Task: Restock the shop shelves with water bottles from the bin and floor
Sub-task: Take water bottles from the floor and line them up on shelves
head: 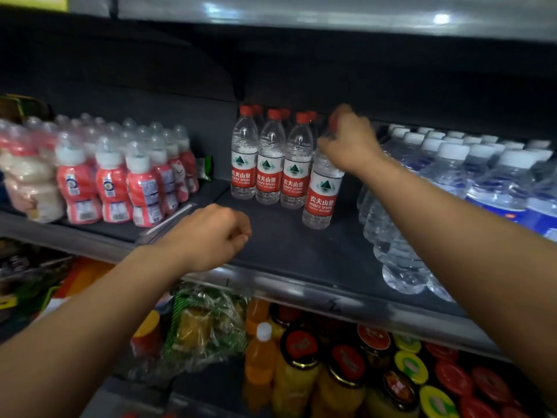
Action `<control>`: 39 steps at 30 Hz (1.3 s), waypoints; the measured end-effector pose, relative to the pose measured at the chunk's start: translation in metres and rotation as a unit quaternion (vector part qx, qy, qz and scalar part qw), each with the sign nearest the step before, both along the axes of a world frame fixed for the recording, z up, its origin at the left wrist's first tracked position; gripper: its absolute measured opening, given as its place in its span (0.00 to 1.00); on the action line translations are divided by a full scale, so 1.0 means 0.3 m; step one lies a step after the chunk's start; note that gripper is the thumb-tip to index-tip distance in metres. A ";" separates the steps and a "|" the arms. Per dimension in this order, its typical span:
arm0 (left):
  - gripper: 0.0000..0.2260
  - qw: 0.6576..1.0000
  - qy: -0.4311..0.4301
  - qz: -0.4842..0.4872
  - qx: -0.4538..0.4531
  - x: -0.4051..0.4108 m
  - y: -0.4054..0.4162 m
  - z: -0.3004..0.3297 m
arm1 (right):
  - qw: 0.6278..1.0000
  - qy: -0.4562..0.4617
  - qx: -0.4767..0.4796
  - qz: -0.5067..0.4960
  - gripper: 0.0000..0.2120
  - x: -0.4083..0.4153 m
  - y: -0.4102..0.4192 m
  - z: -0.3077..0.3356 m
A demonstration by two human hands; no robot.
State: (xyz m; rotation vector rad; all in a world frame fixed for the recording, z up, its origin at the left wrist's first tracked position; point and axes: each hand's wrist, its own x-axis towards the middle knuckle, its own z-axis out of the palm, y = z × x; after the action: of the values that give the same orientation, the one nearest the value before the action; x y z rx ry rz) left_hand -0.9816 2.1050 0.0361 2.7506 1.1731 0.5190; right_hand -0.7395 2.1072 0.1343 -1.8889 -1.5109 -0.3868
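A clear water bottle (pixel 322 191) with a red label and red cap stands on the dark middle shelf (pixel 286 245), a little in front of a row of matching bottles (pixel 268 164). My right hand (pixel 349 143) grips its neck and upper part from above. My left hand (pixel 214 236) hovers over the shelf's front left part with its fingers curled, and it holds nothing.
White-capped, blue-labelled water bottles (pixel 470 176) fill the shelf's right side. Shrink-wrapped packs of pink and red drink bottles (pixel 114 176) stand at the left. Below the shelf edge (pixel 301 294) are orange juice bottles (pixel 262 354), jars with red and yellow lids (pixel 410 366) and a plastic-wrapped pack (pixel 205 324).
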 end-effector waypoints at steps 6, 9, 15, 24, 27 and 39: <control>0.05 0.999 0.010 0.011 -0.032 -0.087 -0.138 -0.058 | 0.982 0.028 -0.019 0.188 0.11 -0.242 -0.221 -0.253; 0.06 0.998 0.025 0.016 -0.054 -0.147 -0.227 -0.138 | 0.966 0.030 -0.059 0.251 0.11 -0.342 -0.342 -0.422; 0.06 0.991 0.058 0.027 -0.116 -0.238 -0.414 -0.398 | 0.931 0.047 -0.185 0.311 0.13 -0.465 -0.530 -0.786; 0.09 0.954 0.135 0.066 -0.260 -0.282 -0.612 -0.875 | 0.885 0.016 -0.392 0.253 0.16 -0.488 -0.638 -1.172; 0.10 0.936 0.155 0.076 -0.306 -0.283 -0.663 -1.009 | 0.870 0.007 -0.430 0.239 0.21 -0.478 -0.654 -1.262; 0.11 0.891 0.232 0.090 -0.380 -0.320 -0.681 -1.308 | 0.839 0.014 -0.475 0.264 0.25 -0.512 -0.648 -1.484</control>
State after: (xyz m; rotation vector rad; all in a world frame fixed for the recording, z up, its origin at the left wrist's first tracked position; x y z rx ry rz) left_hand -1.0776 1.9008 -0.3562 2.1130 1.3440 -0.5326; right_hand -0.8930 1.9130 -0.3108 -1.9592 -2.3573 0.7939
